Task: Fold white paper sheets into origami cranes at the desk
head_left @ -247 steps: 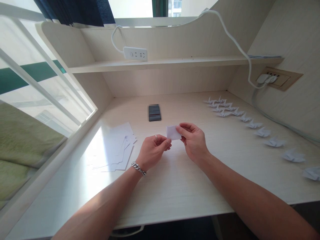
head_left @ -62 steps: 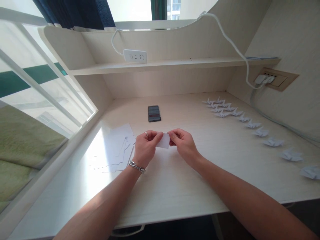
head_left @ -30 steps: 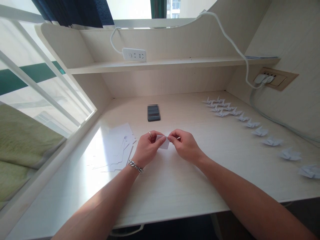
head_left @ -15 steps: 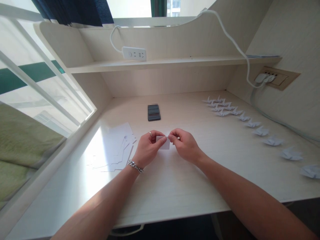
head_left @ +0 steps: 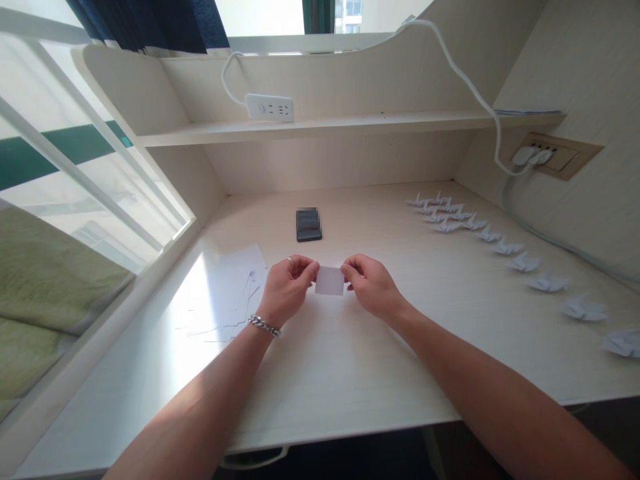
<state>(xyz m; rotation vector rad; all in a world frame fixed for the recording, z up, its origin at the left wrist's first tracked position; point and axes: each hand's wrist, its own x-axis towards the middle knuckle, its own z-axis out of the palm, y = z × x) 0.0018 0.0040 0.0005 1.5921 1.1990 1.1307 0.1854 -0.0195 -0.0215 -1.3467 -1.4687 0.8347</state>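
Note:
A small, square-looking piece of white paper (head_left: pixel 329 281) is held up just above the desk, between my two hands. My left hand (head_left: pixel 289 285), with a ring and a chain bracelet, pinches its left edge between thumb and fingers. At the upper right corner, my right hand (head_left: pixel 371 283) grips the paper the same way. Loose white sheets (head_left: pixel 227 287) lie to the left of my left hand, partly washed out by sunlight. Whether the held paper has folded layers, I cannot tell.
A dark phone-like object (head_left: pixel 309 225) lies beyond my hands. Several folded paper cranes (head_left: pixel 523 262) form a line along the desk's right side. On the shelf stands a white power strip (head_left: pixel 270 107); a white cable (head_left: pixel 465 79) runs to the wall socket (head_left: pixel 560 156).
My left hand has shifted left and slightly up, its grip now on the paper's left edge. More of the paper shows between my hands, and it faces me flat.

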